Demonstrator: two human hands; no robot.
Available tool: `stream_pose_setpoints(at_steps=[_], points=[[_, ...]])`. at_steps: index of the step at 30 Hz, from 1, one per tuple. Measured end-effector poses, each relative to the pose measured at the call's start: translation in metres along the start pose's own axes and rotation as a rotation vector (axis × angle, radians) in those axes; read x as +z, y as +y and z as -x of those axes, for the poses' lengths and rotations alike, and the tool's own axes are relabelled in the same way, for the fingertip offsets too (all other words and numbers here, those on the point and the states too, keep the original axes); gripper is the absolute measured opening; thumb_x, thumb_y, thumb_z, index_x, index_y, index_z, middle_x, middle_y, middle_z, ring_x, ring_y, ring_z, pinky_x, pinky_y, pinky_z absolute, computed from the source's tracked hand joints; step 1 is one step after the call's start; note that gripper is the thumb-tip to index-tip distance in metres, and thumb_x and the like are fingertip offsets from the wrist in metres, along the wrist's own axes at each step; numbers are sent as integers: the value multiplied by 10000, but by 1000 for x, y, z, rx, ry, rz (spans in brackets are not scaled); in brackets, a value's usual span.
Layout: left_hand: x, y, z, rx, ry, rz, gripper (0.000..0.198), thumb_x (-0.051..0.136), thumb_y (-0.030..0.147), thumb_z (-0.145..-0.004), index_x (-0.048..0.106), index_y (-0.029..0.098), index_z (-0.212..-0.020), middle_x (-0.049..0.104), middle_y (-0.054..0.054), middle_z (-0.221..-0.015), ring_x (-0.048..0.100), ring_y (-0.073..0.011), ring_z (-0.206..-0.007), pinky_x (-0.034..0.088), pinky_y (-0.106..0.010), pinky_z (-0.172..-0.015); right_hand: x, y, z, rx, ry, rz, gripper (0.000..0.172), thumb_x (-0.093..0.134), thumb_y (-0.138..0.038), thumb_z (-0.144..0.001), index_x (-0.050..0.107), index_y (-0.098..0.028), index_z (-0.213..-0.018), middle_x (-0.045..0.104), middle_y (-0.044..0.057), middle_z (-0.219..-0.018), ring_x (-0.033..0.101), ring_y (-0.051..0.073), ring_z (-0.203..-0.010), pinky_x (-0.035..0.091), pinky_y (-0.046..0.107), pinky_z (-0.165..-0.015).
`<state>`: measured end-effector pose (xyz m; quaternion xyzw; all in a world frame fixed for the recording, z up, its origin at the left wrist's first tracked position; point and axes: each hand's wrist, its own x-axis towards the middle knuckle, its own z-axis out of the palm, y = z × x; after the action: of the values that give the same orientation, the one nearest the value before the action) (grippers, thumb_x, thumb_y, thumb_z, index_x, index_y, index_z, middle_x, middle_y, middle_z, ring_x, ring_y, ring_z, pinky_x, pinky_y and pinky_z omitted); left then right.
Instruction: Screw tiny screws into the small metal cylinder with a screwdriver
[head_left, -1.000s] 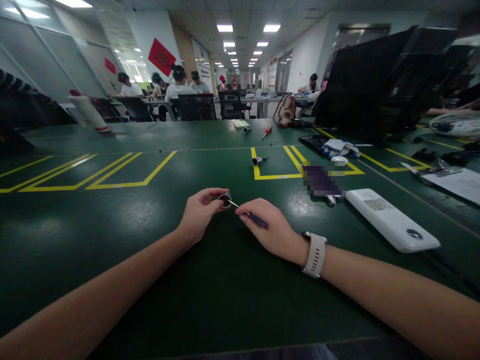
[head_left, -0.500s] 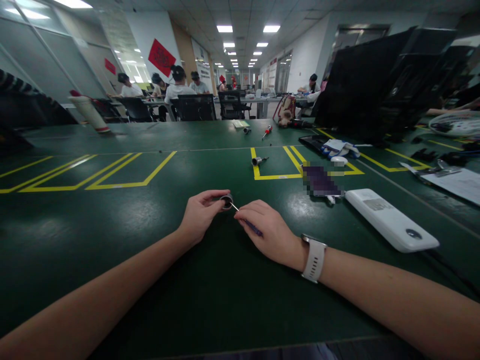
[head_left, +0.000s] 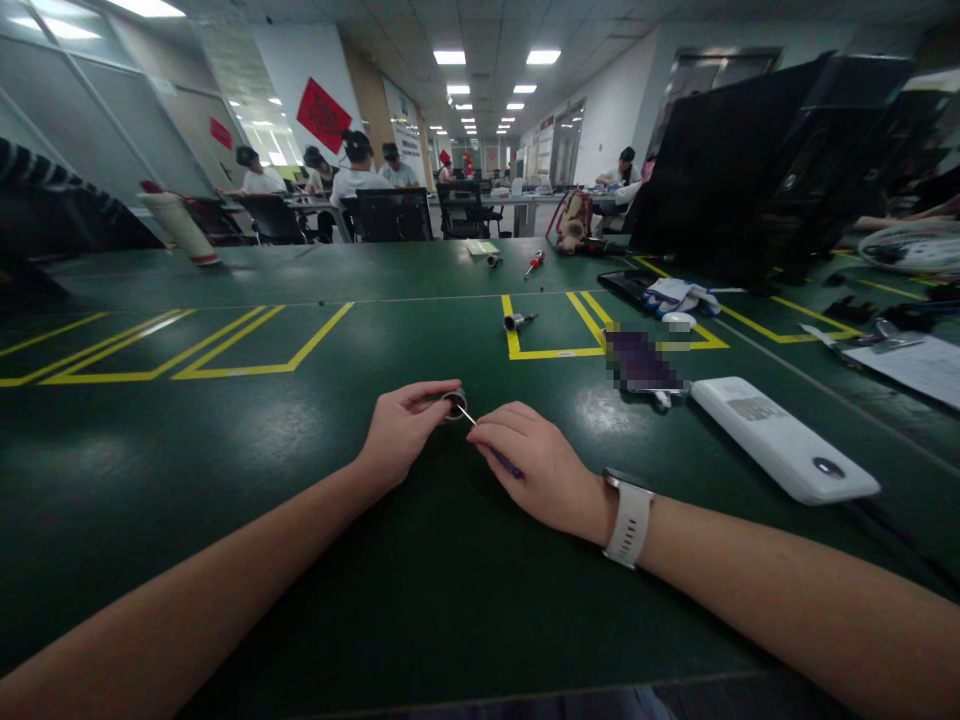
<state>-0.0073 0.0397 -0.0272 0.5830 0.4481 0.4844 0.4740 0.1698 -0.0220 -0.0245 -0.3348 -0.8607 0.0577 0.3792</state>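
Between the thumb and fingers of my left hand (head_left: 400,430) is a small round metal cup (head_left: 454,404), its open mouth turned towards me and to the right. My right hand (head_left: 534,460) is closed round the dark purple handle of a slim screwdriver (head_left: 504,462). The thin bright shaft points up and left, its tip at the mouth of the cup; how deep it reaches, I cannot tell. Farther off, inside a yellow-taped outline, lies a similar metal cup with a thin stem (head_left: 514,322). My right wrist wears a watch with a pale strap.
A white power bank (head_left: 784,440) with a cable and a phone (head_left: 643,360) lie to the right. Beyond them are white-and-blue gloves (head_left: 681,297), a clipboard (head_left: 900,360) and a black monitor (head_left: 735,170). A red screwdriver (head_left: 534,264) lies at the far side. Several people sit in the background.
Very little differs. My right hand and the screwdriver have shifted a touch to the left, while my left hand keeps the metal cup in the same place.
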Motion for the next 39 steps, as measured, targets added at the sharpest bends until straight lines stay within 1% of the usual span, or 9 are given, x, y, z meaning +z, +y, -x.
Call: stream_pose_setpoints(at_steps=[5,9,18,23,28,35,39], points=[[2,1,0,4,11,-9,278,687,191,-671,705,128,-942,736,-58,-881,678,-173,-771,557,-333,-784,0,0,0,5,-10,9,185,476,-93,-871,596,-121,-1008,648,100,-986,558,189,-930,492,338,-826],[3,2,1,13,19,-18,260,675,181,-677,708,128,-930,736,-58,-875,678,-175,-772,560,-341,-788,-1,-1,0,0,-12,5,184,478,-86,-865,594,-123,-1004,649,103,-986,556,185,-933,491,340,-826],[-1,-3,0,33,-27,-16,290,650,218,-715,699,146,-992,728,-65,-927,679,-181,-786,561,-355,-801,-3,-3,-1,5,10,-14,184,470,-97,-870,591,-128,-1005,651,103,-974,567,185,-918,494,347,-816],[-1,-3,-1,28,-10,-37,295,641,242,-725,699,146,-997,727,-70,-912,682,-184,-759,563,-366,-796,-3,-3,-1,9,12,-19,188,465,-102,-873,591,-141,-1006,650,98,-974,569,191,-918,495,359,-819],[-1,-2,-2,28,8,-7,292,654,257,-719,698,138,-981,724,-72,-905,681,-180,-745,567,-369,-794,-2,-2,0,9,10,-23,195,465,-100,-873,587,-147,-1017,647,98,-978,571,193,-920,497,361,-808],[0,0,0,14,11,11,294,659,242,-714,694,129,-984,725,-68,-906,679,-173,-745,569,-357,-792,-2,-3,-1,-3,20,-9,186,473,-88,-866,594,-126,-1002,648,99,-968,567,189,-908,497,343,-812],[1,2,2,13,3,-9,290,654,228,-719,694,133,-990,728,-64,-909,682,-176,-763,566,-352,-802,-2,-2,-1,-6,28,-27,204,469,-91,-870,590,-151,-1024,647,93,-979,570,189,-910,500,355,-807]])
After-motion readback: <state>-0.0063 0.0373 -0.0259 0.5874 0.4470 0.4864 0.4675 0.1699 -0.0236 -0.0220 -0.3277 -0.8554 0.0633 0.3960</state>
